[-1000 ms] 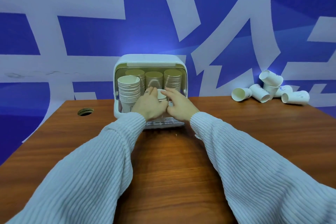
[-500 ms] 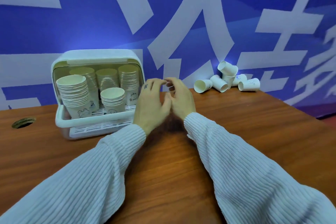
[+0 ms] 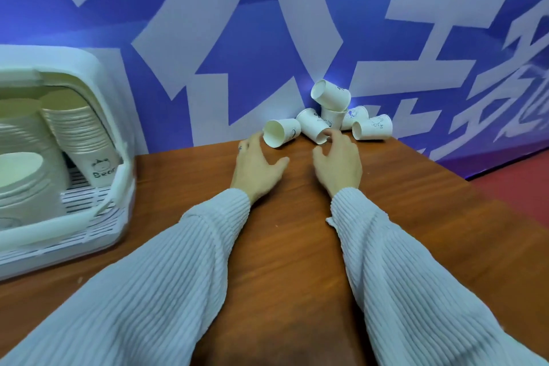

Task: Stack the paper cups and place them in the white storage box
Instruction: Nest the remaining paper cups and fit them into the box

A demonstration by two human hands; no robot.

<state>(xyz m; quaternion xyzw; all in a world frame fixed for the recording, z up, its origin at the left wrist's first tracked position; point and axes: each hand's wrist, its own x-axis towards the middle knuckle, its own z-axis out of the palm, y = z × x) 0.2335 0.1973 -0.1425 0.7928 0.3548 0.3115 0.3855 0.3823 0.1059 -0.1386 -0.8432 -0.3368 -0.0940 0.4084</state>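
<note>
White loose paper cups (image 3: 328, 116) heaped at desk (image 3: 297, 232) rear against blue wall; left hand (image 3: 257, 165) and right hand (image 3: 337, 163) spread, empty, at heap's front; white storage box (image 3: 89, 98) far left, holding stacked cups (image 3: 81, 134).

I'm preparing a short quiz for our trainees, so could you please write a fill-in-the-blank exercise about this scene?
1. The loose paper cups lie piled against the ____ wall.
2. The white storage box stands to the ____ of both hands.
3. The left hand reaches toward a cup lying on its ____.
4. The table is made of ____.

Missing words: blue; left; side; wood
</note>
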